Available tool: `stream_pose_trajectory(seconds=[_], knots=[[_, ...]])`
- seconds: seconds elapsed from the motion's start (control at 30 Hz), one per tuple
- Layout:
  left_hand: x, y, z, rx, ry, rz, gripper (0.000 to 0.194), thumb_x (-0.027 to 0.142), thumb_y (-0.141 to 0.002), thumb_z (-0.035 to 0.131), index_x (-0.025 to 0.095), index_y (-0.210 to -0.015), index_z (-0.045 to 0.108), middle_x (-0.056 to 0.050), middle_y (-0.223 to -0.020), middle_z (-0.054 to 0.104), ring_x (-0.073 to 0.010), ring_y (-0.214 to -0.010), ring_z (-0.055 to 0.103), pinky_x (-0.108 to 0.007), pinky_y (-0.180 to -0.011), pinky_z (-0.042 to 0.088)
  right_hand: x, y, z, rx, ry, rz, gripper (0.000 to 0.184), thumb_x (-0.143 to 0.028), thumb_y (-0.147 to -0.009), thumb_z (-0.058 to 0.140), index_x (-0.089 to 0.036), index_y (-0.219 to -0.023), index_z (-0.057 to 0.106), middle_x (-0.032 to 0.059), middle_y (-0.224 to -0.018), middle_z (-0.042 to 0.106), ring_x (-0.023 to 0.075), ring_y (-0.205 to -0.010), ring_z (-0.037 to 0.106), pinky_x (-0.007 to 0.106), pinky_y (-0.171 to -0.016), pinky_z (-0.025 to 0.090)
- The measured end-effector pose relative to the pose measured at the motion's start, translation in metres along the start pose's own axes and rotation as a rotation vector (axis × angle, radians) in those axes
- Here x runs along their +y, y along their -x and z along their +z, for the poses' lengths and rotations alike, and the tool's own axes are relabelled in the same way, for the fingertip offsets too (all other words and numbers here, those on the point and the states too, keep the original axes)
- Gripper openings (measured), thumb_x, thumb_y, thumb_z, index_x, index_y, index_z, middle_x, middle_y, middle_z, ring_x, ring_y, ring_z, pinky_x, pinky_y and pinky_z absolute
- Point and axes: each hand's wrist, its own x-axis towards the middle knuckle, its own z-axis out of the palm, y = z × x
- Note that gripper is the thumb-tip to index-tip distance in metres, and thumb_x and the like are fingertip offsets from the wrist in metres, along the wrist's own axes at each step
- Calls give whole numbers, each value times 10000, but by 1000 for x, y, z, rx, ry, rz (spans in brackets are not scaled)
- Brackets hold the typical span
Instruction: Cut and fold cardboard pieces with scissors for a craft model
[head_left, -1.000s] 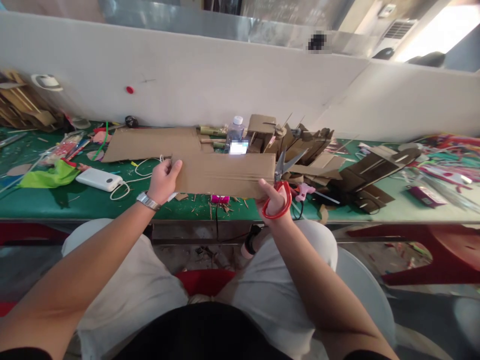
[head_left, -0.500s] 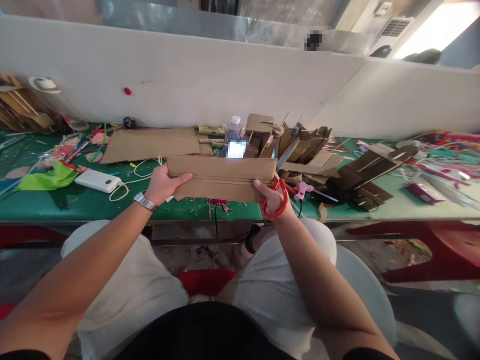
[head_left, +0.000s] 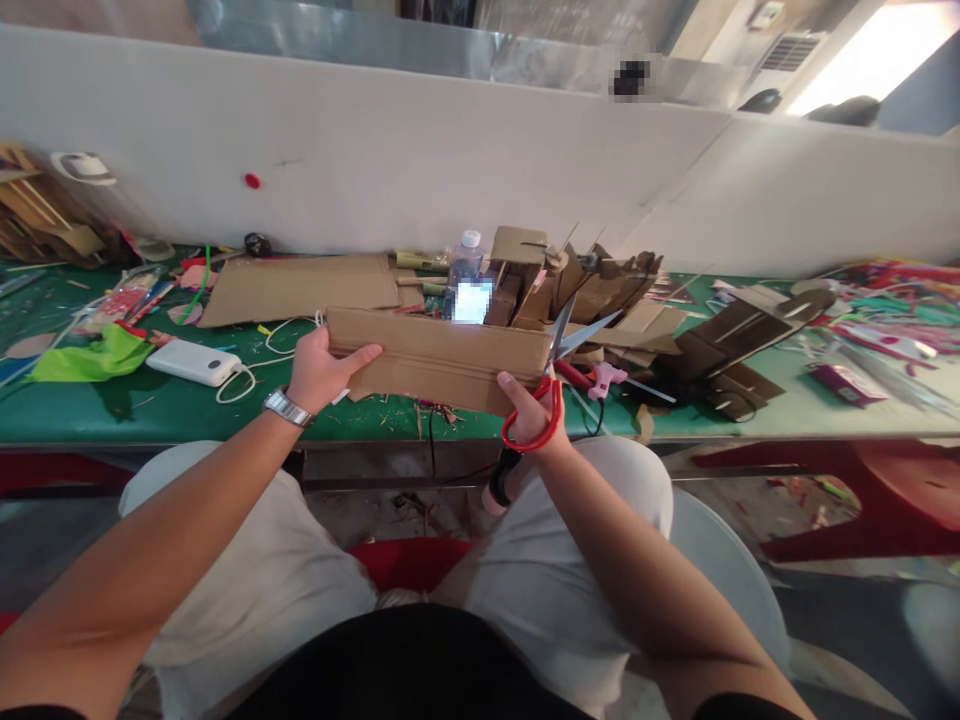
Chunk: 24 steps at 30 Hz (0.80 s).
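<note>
Green tabletop (head_left: 97, 412), left fingers (head_left: 366, 356) clamping cardboard strip (head_left: 442, 348), right fingers (head_left: 513, 388) gripping it and red-handled scissors (head_left: 556, 400)

This appears to be a craft workshop: a long green table (head_left: 82, 415) carries cardboard constructions (head_left: 739, 345), a pink glue gun (head_left: 606, 380) and heaped coloured strips (head_left: 885, 285); red-handled scissors (head_left: 556, 350) are out, a red stool (head_left: 900, 490) stands alongside, and scraps (head_left: 817, 505) litter the floor.

Arms (head_left: 161, 515) stretched forward, left grip (head_left: 319, 370) and right grip (head_left: 531, 412) pinching, thumbs (head_left: 366, 356) angled inward
</note>
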Motion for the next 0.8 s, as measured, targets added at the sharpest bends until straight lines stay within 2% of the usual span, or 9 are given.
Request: stream_pose_trajectory(seconds=[0.2,0.37,0.6,0.8], knots=[[1,4,-2,46,-78,20,526,584,-683,928,187,-960,724,-128,-964,808,-301,-854,752,-417,-779,612,-6,3,3,32,50,-36,627,-484,-859,830,-247,-1403,628,111,-1216,806,351,-1248,717,586,-1185,494],[7,6,-3,81,-157,47,520,593,-701,909,176,-956,733,-119,-930,798,-289,-836,738,-408,-796,588,-7,6,4,45,74,-53,625,-482,-869,822,-258,-1415,616,108,-1236,799,348,-1295,692,586,-1206,474],[12,8,-6,109,-177,69,501,594,-702,909,185,-915,715,-94,-903,782,-264,-809,713,-375,-760,565,-4,11,8,71,113,-105,586,-496,-878,799,-266,-1389,628,116,-1215,793,360,-1241,719,591,-1137,535],[19,11,-7,140,-221,82,511,586,-692,932,182,-881,681,-77,-863,738,-253,-773,680,-378,-765,548,-10,15,14,59,84,-92,645,-520,-870,813,-271,-1422,594,131,-1267,783,375,-1348,659,616,-1242,432]])
